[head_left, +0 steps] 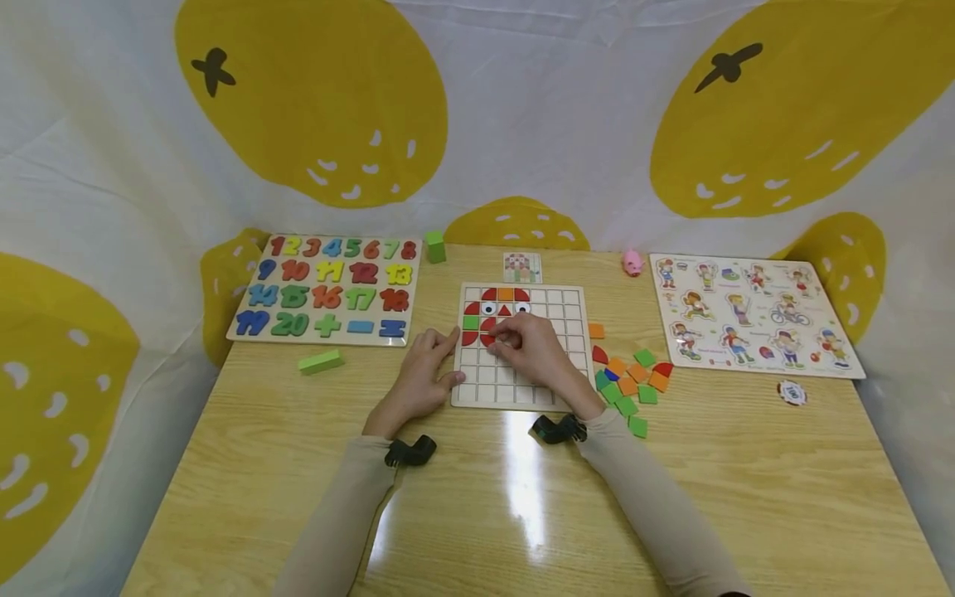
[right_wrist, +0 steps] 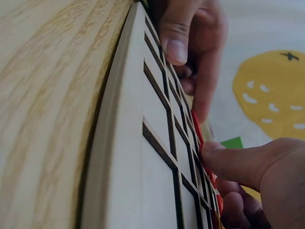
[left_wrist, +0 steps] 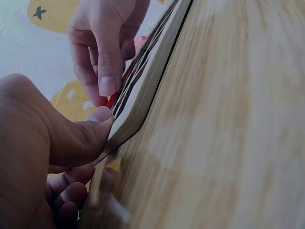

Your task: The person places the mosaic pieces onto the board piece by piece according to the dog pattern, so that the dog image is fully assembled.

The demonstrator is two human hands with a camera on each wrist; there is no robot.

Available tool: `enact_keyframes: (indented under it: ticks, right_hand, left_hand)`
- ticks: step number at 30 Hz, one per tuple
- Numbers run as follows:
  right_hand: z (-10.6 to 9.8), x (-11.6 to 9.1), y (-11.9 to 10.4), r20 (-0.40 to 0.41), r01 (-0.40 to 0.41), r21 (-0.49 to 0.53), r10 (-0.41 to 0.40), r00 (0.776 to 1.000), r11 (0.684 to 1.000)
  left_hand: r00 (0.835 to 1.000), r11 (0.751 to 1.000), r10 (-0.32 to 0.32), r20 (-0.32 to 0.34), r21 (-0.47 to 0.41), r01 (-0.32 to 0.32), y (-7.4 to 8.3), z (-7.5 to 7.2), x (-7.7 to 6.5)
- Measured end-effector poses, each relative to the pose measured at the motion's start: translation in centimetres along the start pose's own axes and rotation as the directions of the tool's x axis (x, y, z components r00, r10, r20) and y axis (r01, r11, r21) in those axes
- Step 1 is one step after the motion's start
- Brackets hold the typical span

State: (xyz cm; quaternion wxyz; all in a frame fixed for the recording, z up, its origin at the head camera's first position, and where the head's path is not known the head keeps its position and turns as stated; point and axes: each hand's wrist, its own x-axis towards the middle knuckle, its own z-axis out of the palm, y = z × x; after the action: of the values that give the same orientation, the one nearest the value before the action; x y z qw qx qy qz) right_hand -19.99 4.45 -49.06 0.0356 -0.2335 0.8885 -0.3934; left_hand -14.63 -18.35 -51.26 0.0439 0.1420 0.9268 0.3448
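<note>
A pale wooden grid board (head_left: 515, 396) lies in front of me, its upper left part filled with red, green, orange and eye-marked tiles. My left hand (head_left: 424, 377) rests at the board's left edge. The left thumb lies on the rim, and the straight index finger reaches a red tile in the right wrist view. Over the middle of the board, my right hand (head_left: 539, 350) pinches a red quarter-circle tile (head_left: 487, 339) between thumb and index finger, low over the grid. A green square tile (head_left: 471, 322) sits in the grid beside it.
Loose tiles (head_left: 628, 387) lie right of the board. A pattern card (head_left: 522, 267) stands behind it. A number puzzle (head_left: 406, 313) and green blocks (head_left: 321, 362) are left; a figure puzzle (head_left: 753, 311), pink pig (head_left: 632, 263) and round chip (head_left: 792, 393) are right.
</note>
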Motion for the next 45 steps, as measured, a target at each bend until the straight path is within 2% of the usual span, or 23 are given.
enact_keyframes:
  ticks: [8,12,16,21,26,30,33,37,41,45]
  right_hand:
    - [-0.1,0.2,-0.2,-0.05,0.013,-0.083,-0.017,0.999,0.996]
    - [-0.2,0.3,-0.3,-0.043,0.012,-0.083,-0.016,0.999,0.996]
    - [-0.9,-0.2,0.1,-0.052,0.021,-0.039,-0.023,0.998,0.999]
    - [-4.6,-2.2,2.2,-0.092,-0.023,-0.002,0.023,0.995,1.0]
    - [-9.6,-5.3,6.0,-0.112,-0.139,-0.081,0.129,0.985,0.987]
    - [-12.3,-7.6,8.3,-0.068,-0.167,-0.133,0.159,0.985,0.977]
    - [-12.5,-7.8,9.1,-0.035,-0.127,-0.149,0.123,0.992,0.981]
    - [-11.8,-6.7,9.6,-0.044,-0.087,-0.137,0.082,0.996,0.987]
    - [-11.2,-5.7,9.7,-0.048,-0.126,-0.14,0.12,0.992,0.982]
    - [-11.4,-5.8,9.7,-0.063,-0.186,-0.132,0.18,0.982,0.974]
  left_hand:
    - [1.0,1.0,-0.001,0.009,0.001,0.001,0.4,-0.2,0.0]
    - [1.0,1.0,-0.005,0.003,-0.002,0.005,0.4,-0.2,0.0]
    - [1.0,1.0,-0.014,0.009,-0.012,0.015,0.2,0.0,0.0]
    - [1.0,1.0,-0.019,0.019,-0.004,0.019,0.2,0.3,0.1]
    - [0.999,0.999,-0.034,0.013,-0.001,0.034,0.2,0.2,0.0]
    - [0.999,0.999,-0.04,0.011,-0.01,0.04,0.1,0.1,-0.1]
    - [0.999,0.999,-0.051,0.004,-0.012,0.051,-0.2,-0.1,-0.4]
    - [0.998,0.998,-0.057,-0.017,-0.025,0.057,-0.4,-0.3,-0.5]
    - [0.999,0.999,-0.042,-0.008,-0.031,0.042,-0.3,-0.1,-0.4]
    - [1.0,1.0,-0.018,-0.007,-0.019,0.018,-0.1,0.2,-0.2]
